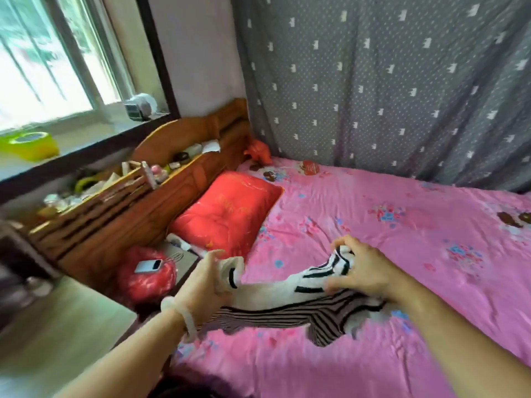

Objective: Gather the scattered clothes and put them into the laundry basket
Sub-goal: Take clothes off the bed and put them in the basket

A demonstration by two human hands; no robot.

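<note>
A white garment with black stripes [275,285] lies stretched across the pink bed sheet [373,225]. My left hand [205,278] grips its cuff end near the bed's left edge. My right hand [360,270] clutches the bunched other end further right. Under it lies a thin-striped dark and white garment [287,313], flat on the sheet. No laundry basket is in view.
A red pillow [227,211] leans against the wooden headboard [138,205], whose shelf holds several small items. A red bag with a phone [148,265] on it sits left of the bed. A grey patterned curtain [388,81] hangs behind. A small red cloth [258,152] lies in the far corner.
</note>
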